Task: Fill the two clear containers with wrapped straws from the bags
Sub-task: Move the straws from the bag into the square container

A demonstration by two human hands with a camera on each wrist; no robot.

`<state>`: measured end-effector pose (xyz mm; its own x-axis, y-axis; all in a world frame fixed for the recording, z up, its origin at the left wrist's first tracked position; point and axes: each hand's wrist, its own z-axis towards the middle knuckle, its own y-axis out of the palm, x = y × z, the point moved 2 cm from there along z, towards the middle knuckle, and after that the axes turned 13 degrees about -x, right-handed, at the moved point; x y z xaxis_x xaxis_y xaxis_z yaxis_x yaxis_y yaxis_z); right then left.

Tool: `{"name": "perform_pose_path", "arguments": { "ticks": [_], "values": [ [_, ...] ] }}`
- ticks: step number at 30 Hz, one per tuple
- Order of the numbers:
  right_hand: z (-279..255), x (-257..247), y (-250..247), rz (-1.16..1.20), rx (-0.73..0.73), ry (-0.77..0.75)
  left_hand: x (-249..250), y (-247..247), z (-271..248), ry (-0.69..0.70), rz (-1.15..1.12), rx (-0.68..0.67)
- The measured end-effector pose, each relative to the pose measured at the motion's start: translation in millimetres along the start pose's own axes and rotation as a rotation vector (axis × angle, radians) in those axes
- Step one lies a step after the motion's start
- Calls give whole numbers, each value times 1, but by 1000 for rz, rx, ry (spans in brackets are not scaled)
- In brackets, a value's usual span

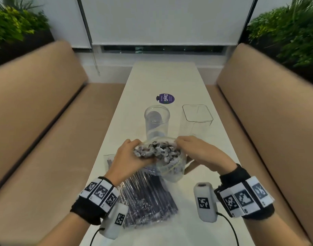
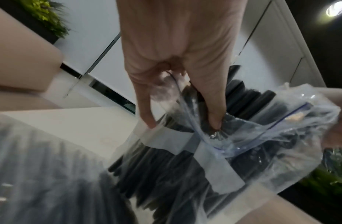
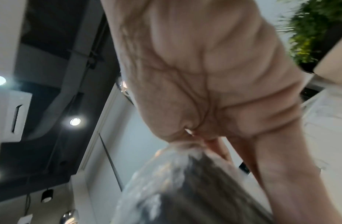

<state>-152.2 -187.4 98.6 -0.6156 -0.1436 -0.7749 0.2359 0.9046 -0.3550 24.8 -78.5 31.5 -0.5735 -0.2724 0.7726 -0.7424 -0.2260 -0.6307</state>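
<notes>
A clear zip bag [image 1: 170, 167] full of dark wrapped straws [image 1: 157, 150] is held up over the near half of the white table [image 1: 162, 80]. My left hand [image 1: 130, 157] grips the bunch of straw ends at the bag's mouth, thumb and fingers [image 2: 147, 119] curled round them. My right hand [image 1: 193, 148] pinches the bag's right rim and pulls it open; in the right wrist view the hand [image 3: 204, 98] and bag [image 3: 175, 181] are blurred. Beyond stand a clear round container [image 1: 157, 121] and a clear square container [image 1: 197, 119], both without straws.
A second clear bag of dark straws [image 1: 146, 203] lies flat on the table under my left wrist. A purple round sticker [image 1: 165, 98] marks the table's middle. Tan benches [image 1: 36, 121] flank the table on both sides; plants [image 1: 294, 32] stand behind them.
</notes>
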Motion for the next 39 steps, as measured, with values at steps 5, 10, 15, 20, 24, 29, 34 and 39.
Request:
{"name": "perform_pose_path", "arguments": {
  "ticks": [5,10,15,20,24,29,34,39],
  "values": [
    [16,4,-14,-21,256,-136,17,6,-6,-60,-66,-446],
    [36,15,-12,283,192,-163,31,9,-5,150,-340,-516],
    [24,20,-16,340,194,-186,20,22,5,29,-219,-213],
    [-19,17,-26,242,93,-458,28,32,16,-9,-336,30],
    [-25,38,-28,248,155,-544,33,49,16,11,-517,-1],
    [-2,81,-28,241,322,-364,15,62,3,-140,-530,-265],
    [23,97,-20,66,396,-289,2,44,11,-185,-251,-591],
    [39,98,-7,-24,467,-304,15,49,23,23,-382,-552]
  ]
}}
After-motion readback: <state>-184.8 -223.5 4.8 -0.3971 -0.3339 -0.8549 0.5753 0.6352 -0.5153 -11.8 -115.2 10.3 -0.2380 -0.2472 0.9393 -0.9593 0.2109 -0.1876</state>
